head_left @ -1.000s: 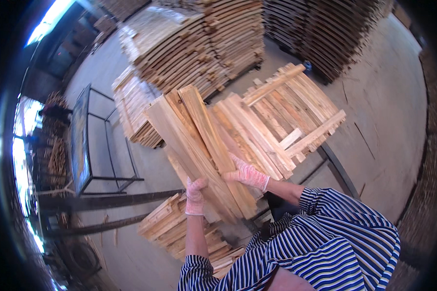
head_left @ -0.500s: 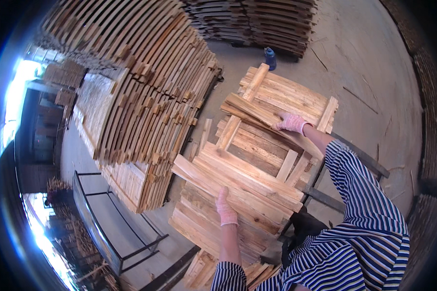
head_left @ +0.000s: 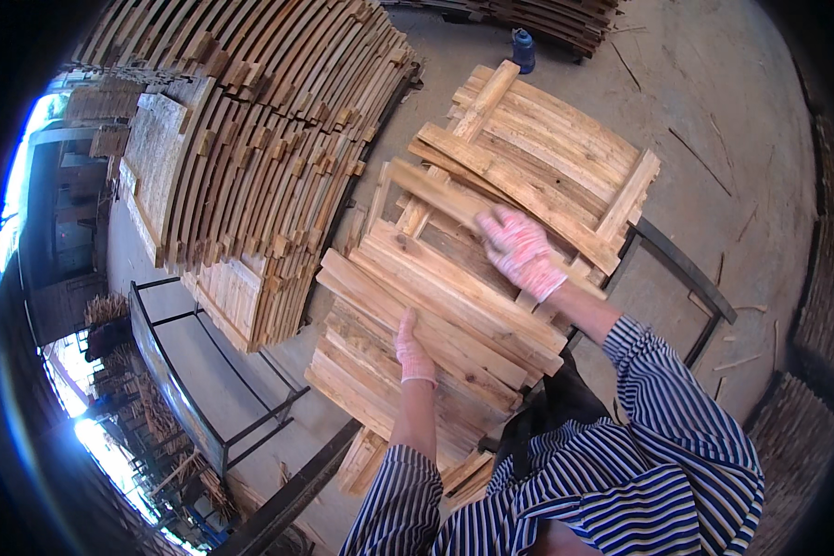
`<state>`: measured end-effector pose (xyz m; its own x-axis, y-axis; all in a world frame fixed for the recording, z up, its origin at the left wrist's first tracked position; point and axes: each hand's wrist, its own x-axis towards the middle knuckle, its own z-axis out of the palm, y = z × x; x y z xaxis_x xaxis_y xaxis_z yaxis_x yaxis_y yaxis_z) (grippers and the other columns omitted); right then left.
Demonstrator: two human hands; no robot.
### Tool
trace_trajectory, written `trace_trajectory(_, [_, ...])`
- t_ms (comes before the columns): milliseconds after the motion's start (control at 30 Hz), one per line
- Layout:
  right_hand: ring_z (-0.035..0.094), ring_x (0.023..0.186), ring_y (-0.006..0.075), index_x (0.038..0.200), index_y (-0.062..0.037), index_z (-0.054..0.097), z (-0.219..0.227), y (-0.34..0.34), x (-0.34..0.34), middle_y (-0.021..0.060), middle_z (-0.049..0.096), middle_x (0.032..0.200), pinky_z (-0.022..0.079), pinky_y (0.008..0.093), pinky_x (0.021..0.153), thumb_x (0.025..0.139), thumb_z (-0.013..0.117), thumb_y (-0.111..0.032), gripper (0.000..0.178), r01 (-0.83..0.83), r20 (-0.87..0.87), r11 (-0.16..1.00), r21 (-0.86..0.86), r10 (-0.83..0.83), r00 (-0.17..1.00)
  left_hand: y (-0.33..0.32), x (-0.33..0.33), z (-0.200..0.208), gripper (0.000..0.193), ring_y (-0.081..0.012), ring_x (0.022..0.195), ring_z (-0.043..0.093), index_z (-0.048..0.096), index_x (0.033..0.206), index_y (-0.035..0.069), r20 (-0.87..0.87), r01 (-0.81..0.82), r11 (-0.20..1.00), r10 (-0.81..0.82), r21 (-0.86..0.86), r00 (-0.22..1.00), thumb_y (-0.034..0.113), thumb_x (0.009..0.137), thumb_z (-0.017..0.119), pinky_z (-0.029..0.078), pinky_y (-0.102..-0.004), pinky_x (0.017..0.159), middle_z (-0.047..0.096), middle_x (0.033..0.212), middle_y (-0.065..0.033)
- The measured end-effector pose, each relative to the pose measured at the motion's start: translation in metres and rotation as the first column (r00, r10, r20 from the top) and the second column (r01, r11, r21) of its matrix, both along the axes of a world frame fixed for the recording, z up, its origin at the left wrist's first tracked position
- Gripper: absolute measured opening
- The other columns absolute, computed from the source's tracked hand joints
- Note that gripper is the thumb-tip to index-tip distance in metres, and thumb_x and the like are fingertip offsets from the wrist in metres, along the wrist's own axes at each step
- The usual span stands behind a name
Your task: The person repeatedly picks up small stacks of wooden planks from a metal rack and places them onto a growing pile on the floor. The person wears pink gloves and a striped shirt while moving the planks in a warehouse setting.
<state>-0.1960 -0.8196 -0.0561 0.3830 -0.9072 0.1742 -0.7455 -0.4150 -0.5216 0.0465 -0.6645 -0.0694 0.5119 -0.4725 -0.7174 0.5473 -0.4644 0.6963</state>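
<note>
Blue bottle point(head_left: 523, 54): it is standing on the floor beyond the far end of the panel; what it is holding cannot be told from here.
Slatted panel point(head_left: 565, 144): it is lying beyond the hands, its pale slats running side by side, with one batten point(head_left: 487, 102) crossing them at the left and another point(head_left: 628, 196) at the right.
Broad board point(head_left: 533, 202): it is lying aslant along the panel's near edge, showing warm yellow-brown grain.
Right hand point(head_left: 521, 252): gloved in mottled pink and white, it is blurring, palm down, over a narrow plank; its fingers are looking partly spread, and how firmly they are gripping cannot be told.
Narrow plank point(head_left: 435, 195): it is sticking out on both sides of the right hand, nearer the person than the broad board, looking straight, pale brown and blurred.
Left hand point(head_left: 415, 354): also gloved in pink, it is touching a pale plank point(head_left: 366, 289), thumb pointing away from the person; its other fingers are not showing clearly, so how tight the hold is cannot be told.
Pale plank: it is lying over a plank pile point(head_left: 357, 389), looking smooth and light, with a dark knot towards its right end.
Tall stack point(head_left: 278, 157): slatted pieces are rising in layers at the left.
</note>
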Motion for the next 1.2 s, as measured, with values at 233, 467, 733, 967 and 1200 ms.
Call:
trace_trajectory(233, [0.059,0.117,0.0387,0.129,-0.0105,0.056,-0.042,0.085,0.047,0.0192,0.059,0.128,0.049,0.0483,0.1,0.088,0.057,-0.014,0.041,-0.136,0.024,0.946,0.295,0.135,0.991,-0.009,-0.019,0.012,0.065,-0.0274,0.119,0.058,0.06,0.135,0.003,-0.083,-0.004,1.0,0.006,0.016,0.997,0.035,0.081,0.078,0.044,-0.0415,0.108,0.064,0.129,-0.0106])
trace_trajectory(467, [0.061,0.11,0.041,0.14,-0.0268,0.054,-0.015,-0.047,-0.037,0.022,0.059,0.119,0.054,0.0473,0.091,0.085,0.063,-0.012,0.058,0.183,-0.223,0.982,-0.056,-0.191,0.956,0.001,-0.007,0.0,0.071,-0.0285,0.126,0.054,0.055,0.142,0.004,-0.092,0.032,0.999,-0.031,0.011,0.995,0.041,0.085,0.073,0.039,-0.0421,0.112,0.058,0.139,-0.0117])
trace_trajectory(733, [0.064,0.097,0.0399,0.14,-0.031,0.054,-0.015,0.001,-0.019,0.019,0.06,0.107,0.055,0.0482,0.077,0.087,0.068,-0.02,0.056,0.073,-0.013,0.941,0.331,-0.072,0.997,0.011,0.0,-0.003,0.068,-0.028,0.123,0.057,0.057,0.14,0.005,-0.057,0.053,0.998,-0.052,0.015,0.997,0.044,0.086,0.071,0.044,-0.0417,0.109,0.061,0.136,-0.0112])
trace_trajectory(967, [0.059,0.113,0.0382,0.142,-0.0203,0.051,-0.024,0.061,0.022,0.0192,0.058,0.125,0.048,0.0492,0.093,0.091,0.065,-0.038,0.056,-0.032,-0.056,0.954,0.298,0.051,0.997,-0.001,-0.008,-0.002,0.065,-0.0273,0.117,0.06,0.058,0.138,0.005,-0.086,0.056,0.998,-0.054,0.018,0.995,0.04,0.086,0.072,0.047,-0.0442,0.104,0.063,0.131,-0.0103])
trace_trajectory(1200, [0.046,0.135,0.0431,0.159,-0.0116,0.026,0.049,0.123,0.08,0.0241,0.047,0.148,0.041,0.048,0.111,0.088,0.066,-0.056,0.093,-0.287,0.197,0.747,0.599,0.21,0.958,0.014,-0.001,-0.002,0.072,-0.0304,0.121,0.059,0.054,0.142,0.008,-0.32,0.058,0.985,-0.107,-0.161,0.941,0.058,0.091,0.066,0.049,-0.0479,0.104,0.062,0.133,-0.0119])
